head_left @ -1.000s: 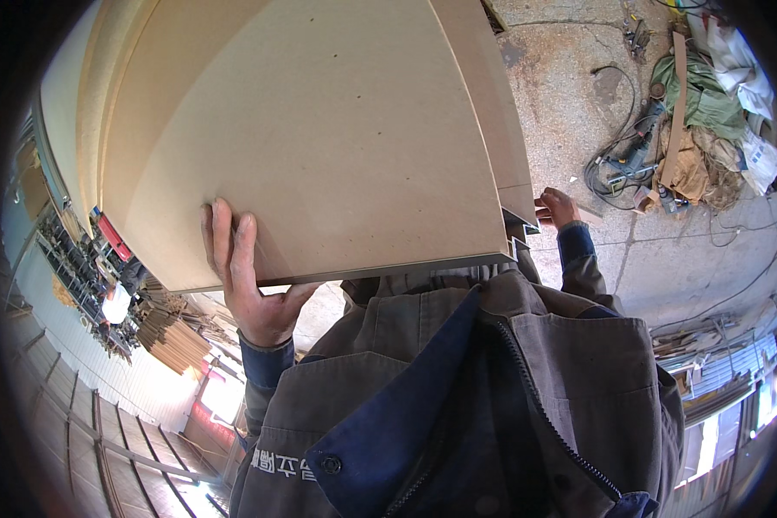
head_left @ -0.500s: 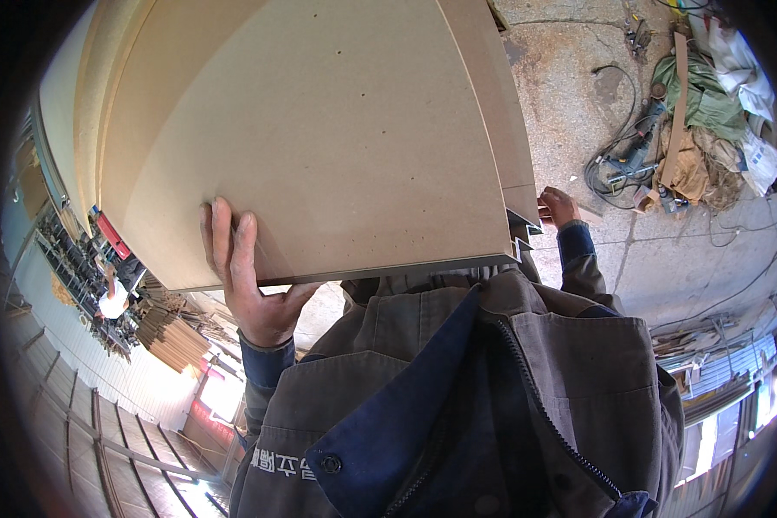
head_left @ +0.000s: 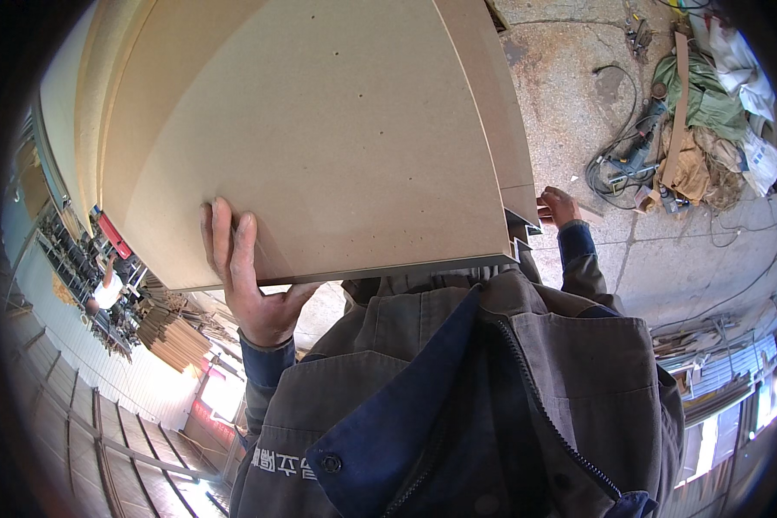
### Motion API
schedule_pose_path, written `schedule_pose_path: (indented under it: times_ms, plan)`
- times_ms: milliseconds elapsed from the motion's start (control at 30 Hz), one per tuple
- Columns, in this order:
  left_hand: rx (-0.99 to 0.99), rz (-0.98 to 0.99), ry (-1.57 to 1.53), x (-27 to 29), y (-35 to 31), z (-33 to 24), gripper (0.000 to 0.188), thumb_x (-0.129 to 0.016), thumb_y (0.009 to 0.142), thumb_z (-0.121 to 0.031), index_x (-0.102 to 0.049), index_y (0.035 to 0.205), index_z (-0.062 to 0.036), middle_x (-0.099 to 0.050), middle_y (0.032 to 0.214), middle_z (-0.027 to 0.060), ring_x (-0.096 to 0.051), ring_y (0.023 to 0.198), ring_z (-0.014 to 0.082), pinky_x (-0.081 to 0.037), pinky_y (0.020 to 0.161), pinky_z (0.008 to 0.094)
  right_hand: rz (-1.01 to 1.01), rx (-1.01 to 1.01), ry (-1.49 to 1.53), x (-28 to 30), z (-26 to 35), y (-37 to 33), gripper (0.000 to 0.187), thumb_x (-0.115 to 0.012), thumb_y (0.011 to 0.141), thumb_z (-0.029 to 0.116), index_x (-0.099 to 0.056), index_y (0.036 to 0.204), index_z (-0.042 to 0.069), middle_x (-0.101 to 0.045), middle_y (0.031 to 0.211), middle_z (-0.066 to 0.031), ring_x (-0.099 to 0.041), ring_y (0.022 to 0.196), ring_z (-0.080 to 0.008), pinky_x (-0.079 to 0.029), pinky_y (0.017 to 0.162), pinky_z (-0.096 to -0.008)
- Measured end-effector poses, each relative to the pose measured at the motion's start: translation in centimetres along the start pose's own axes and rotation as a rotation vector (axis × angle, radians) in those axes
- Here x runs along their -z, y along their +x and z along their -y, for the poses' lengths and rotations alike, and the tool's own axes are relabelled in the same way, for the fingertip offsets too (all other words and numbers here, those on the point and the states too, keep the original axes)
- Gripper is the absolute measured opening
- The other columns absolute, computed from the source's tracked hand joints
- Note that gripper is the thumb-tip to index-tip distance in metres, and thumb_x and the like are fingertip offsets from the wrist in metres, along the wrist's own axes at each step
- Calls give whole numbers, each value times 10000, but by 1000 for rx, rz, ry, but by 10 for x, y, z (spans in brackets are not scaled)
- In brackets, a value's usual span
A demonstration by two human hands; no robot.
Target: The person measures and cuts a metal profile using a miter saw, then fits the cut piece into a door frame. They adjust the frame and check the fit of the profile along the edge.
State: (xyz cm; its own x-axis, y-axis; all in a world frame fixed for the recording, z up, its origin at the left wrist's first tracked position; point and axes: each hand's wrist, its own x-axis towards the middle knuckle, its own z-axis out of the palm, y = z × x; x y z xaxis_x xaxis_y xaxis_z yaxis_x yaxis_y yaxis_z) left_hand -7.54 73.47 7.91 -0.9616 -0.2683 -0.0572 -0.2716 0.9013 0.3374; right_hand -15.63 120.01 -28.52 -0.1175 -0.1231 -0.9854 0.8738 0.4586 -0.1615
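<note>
A large tan fibreboard panel [head_left: 337, 147] with small dark holes fills the upper middle, its dark near edge close to my jacket. My left hand [head_left: 255, 285] lies on its near left part, fingers stretched over the top face and thumb by the edge. Along the panel's right side runs a lower board [head_left: 511, 129], and grooved dark-and-white edge pieces [head_left: 522, 237] show at the near right corner. Beside that corner is my right hand [head_left: 561, 207], its fingers curled toward the board's side. The fingertips are partly hidden, and what they hold cannot be made out.
On the concrete floor [head_left: 613, 250] at right lie a blue power tool [head_left: 637, 155], its black cable [head_left: 591, 173] and a heap of green sacking [head_left: 704, 95]. Stacked wooden strips [head_left: 171, 332] and a person in white [head_left: 108, 289] are at the far left.
The panel has shifted very slightly to the left. Both my hands stay nearly in the same place. At far left, the person in white has changed posture, with an arm now raised.
</note>
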Motion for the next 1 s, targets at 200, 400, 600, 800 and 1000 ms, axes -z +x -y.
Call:
schedule_pose_path:
  times_ms: [200, 400, 600, 800, 1000]
  plan:
    - [4, 5, -4, 1, 1, -1, 1078, -922, 644, -560, -468, 1495, -79, -343, 1622, 203, -248, 1518, 464, -298, 1206, 577, -7, -3, 2, -1, 1, 0, 460, -568, 996, 279, -557, 1392, 46, -733, 1098, -129, -709, 794, -209, -588, 698, -372]
    - [-1, 4, 0, 1, 2, -1, 1080, -926, 636, -553, -472, 1493, -77, -350, 1619, 199, -251, 1519, 458, -298, 1207, 571, -8, -1, 2, -1, 1, 2, 443, -558, 1001, 277, -567, 1380, 47, -732, 1095, -125, -709, 796, -202, -588, 705, -365]
    - [2, 1, -4, 1, 3, -2, 1073, -925, 638, -554, -476, 1490, -81, -348, 1619, 195, -251, 1518, 459, -298, 1208, 571, 0, -8, -12, -3, 4, 0, 427, -554, 993, 278, -578, 1357, 54, -732, 1093, -124, -711, 800, -210, -589, 718, -376]
    - [8, 1, -2, 0, 1, -1, 1069, -930, 637, -546, -479, 1487, -81, -346, 1621, 196, -253, 1516, 462, -303, 1205, 573, -4, 0, -6, -1, 1, 2, 418, -552, 988, 279, -583, 1340, 56, -731, 1086, -121, -709, 798, -211, -588, 721, -381]
    - [16, -4, -7, 1, 2, -3, 1065, -927, 639, -550, -485, 1481, -72, -356, 1615, 200, -262, 1511, 468, -304, 1204, 578, 3, 5, -11, 0, 1, 3, 411, -550, 995, 278, -581, 1339, 54, -731, 1081, -121, -708, 786, -206, -594, 718, -383]
